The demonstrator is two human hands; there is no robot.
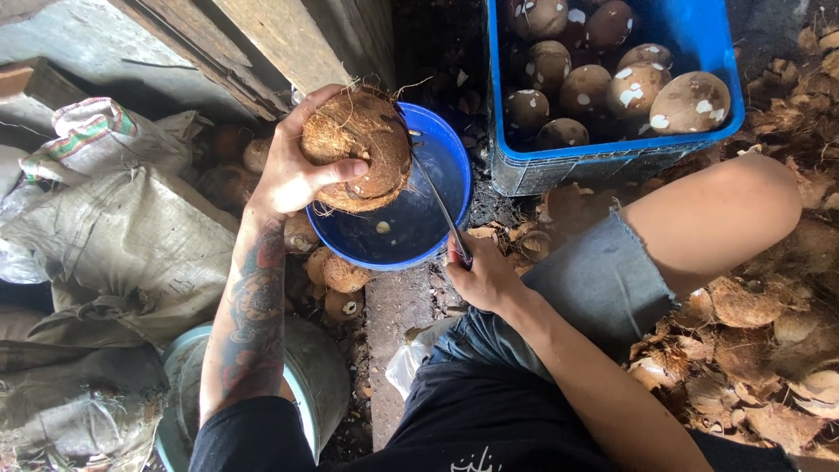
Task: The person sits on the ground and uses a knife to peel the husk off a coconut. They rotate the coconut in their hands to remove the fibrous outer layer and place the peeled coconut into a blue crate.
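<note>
My left hand (288,170) grips a brown, fibrous coconut (360,149) and holds it over a round blue bowl (437,149). My right hand (482,273) is closed on the handle of a long thin knife (434,197), whose blade slants up to the coconut's right side. The bowl holds dark liquid with a small pale bit floating in it. My bent right knee (717,214) is just right of the knife hand.
A blue crate (612,157) of peeled, pale-spotted coconuts stands at the top right. Coconut shell and husk pieces (752,341) litter the ground on the right. Grey woven sacks (114,236) lie at left, and a metal basin (306,367) sits below my left forearm.
</note>
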